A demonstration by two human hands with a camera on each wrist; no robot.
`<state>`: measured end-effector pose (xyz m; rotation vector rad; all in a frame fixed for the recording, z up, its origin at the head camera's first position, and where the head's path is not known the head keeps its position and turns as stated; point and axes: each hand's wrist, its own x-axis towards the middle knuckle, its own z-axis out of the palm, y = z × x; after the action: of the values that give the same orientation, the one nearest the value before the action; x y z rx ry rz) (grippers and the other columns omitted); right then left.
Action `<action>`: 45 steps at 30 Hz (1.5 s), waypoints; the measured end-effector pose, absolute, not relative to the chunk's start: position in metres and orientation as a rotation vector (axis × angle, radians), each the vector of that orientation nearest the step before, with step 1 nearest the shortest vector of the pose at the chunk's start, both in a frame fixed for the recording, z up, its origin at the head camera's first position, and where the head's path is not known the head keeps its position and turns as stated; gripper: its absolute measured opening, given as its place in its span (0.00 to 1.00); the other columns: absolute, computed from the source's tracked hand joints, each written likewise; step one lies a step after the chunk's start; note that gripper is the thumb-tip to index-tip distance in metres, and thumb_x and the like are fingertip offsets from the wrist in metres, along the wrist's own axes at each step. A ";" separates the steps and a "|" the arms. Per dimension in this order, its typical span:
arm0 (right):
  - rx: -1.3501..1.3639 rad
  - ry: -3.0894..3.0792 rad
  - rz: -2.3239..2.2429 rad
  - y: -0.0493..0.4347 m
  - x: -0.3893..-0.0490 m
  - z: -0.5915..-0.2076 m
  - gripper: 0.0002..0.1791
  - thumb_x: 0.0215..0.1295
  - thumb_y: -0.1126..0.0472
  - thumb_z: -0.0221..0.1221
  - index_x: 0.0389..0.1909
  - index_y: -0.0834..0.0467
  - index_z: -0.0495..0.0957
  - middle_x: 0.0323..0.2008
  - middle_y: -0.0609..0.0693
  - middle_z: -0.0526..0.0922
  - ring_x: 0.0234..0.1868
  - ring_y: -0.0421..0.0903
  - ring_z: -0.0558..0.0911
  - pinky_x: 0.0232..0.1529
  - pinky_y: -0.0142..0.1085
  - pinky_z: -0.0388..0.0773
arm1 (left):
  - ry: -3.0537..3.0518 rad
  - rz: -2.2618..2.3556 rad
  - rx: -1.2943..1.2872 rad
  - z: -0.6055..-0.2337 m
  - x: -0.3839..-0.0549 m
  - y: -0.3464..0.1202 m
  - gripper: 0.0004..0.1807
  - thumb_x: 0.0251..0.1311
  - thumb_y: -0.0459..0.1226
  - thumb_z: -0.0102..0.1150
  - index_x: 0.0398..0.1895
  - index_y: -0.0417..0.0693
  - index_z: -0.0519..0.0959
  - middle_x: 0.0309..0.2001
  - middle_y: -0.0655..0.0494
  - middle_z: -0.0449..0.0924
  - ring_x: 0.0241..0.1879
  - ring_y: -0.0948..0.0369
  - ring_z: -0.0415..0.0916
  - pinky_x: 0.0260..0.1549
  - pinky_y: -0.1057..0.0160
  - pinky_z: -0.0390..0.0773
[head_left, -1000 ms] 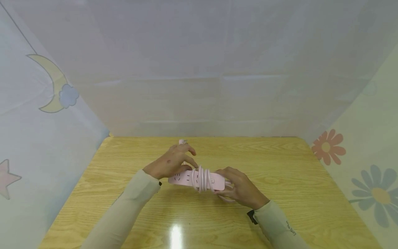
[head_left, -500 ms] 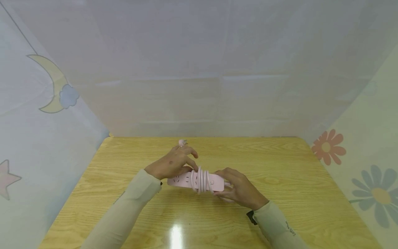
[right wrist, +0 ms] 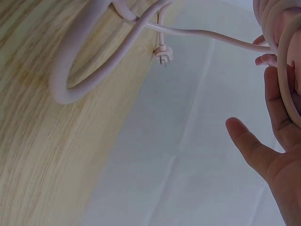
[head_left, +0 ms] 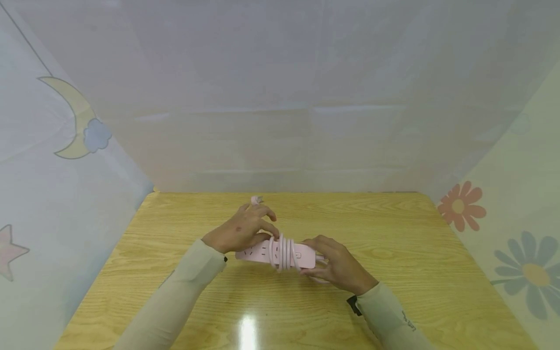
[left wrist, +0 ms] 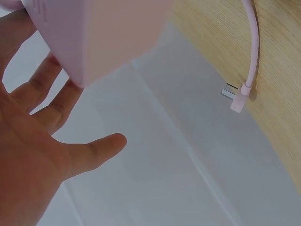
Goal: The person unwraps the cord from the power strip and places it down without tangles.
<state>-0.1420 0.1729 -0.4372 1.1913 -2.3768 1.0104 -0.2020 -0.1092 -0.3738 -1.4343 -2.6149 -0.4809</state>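
A pale pink power strip [head_left: 307, 255] is held over the wooden table in the head view, its pink cord [head_left: 286, 253] wound several times round the middle. My right hand [head_left: 343, 265] grips the strip's right end, with thumb and fingers on opposite long edges. At the far edge, beside the cord turns, the thumb and index finger of my left hand [head_left: 242, 228] hold the strip; the other fingers arch above. Part of the left-hand grip is hidden behind the strip. Beyond that hand lies the plug [head_left: 256, 200], which the left wrist view shows on the cord's free end.
The wooden table [head_left: 372, 218] has its far edge against a pale cloth wall [head_left: 262, 146]. Printed cloth walls rise on both sides, with a moon [head_left: 74, 116] at left and flowers [head_left: 535, 274] at right. A slack cord loop [right wrist: 70, 89] hangs near the right hand.
The strip has dipped very slightly toward the near side. Both hands keep their places on it, and the plug stays near the far edge.
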 end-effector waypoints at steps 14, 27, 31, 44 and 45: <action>1.226 -2.360 1.014 0.173 -0.142 -0.437 0.35 0.49 0.60 0.78 0.59 0.57 0.77 0.44 0.45 0.81 0.40 0.38 0.78 0.35 0.40 0.81 | -2.592 -0.502 -1.422 -0.373 -0.199 -0.107 0.07 0.59 0.34 0.70 0.37 0.57 0.89 0.51 0.52 0.79 0.59 0.52 0.72 0.61 0.33 0.62; 1.249 -2.338 1.007 0.172 -0.142 -0.436 0.37 0.44 0.64 0.79 0.59 0.57 0.77 0.44 0.45 0.81 0.40 0.38 0.79 0.37 0.38 0.81 | -2.536 -0.520 -1.424 -0.372 -0.201 -0.101 0.07 0.58 0.36 0.71 0.38 0.56 0.88 0.50 0.54 0.78 0.52 0.55 0.75 0.56 0.42 0.69; 1.254 -2.341 1.013 0.172 -0.141 -0.437 0.36 0.45 0.63 0.79 0.59 0.57 0.77 0.44 0.45 0.81 0.41 0.38 0.79 0.37 0.39 0.81 | -2.556 -0.511 -1.425 -0.370 -0.200 -0.099 0.07 0.57 0.36 0.72 0.38 0.57 0.89 0.51 0.54 0.79 0.54 0.54 0.75 0.59 0.38 0.66; 1.233 -2.377 1.009 0.171 -0.140 -0.439 0.34 0.50 0.55 0.76 0.59 0.56 0.77 0.45 0.44 0.81 0.42 0.39 0.79 0.40 0.36 0.81 | -2.542 -0.449 -1.462 -0.372 -0.200 -0.094 0.07 0.55 0.38 0.73 0.37 0.58 0.90 0.51 0.55 0.79 0.56 0.53 0.73 0.61 0.37 0.62; 1.231 -2.375 1.005 0.171 -0.140 -0.439 0.34 0.49 0.57 0.77 0.59 0.56 0.77 0.45 0.44 0.81 0.42 0.39 0.79 0.40 0.36 0.80 | -2.539 -0.446 -1.464 -0.372 -0.200 -0.094 0.07 0.55 0.38 0.73 0.37 0.58 0.90 0.51 0.55 0.79 0.56 0.53 0.73 0.61 0.37 0.63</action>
<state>-0.1399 0.1712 -0.4388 1.2312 -2.3748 1.0047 -0.2003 -0.0945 -0.3721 -1.4636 -2.5393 -0.4458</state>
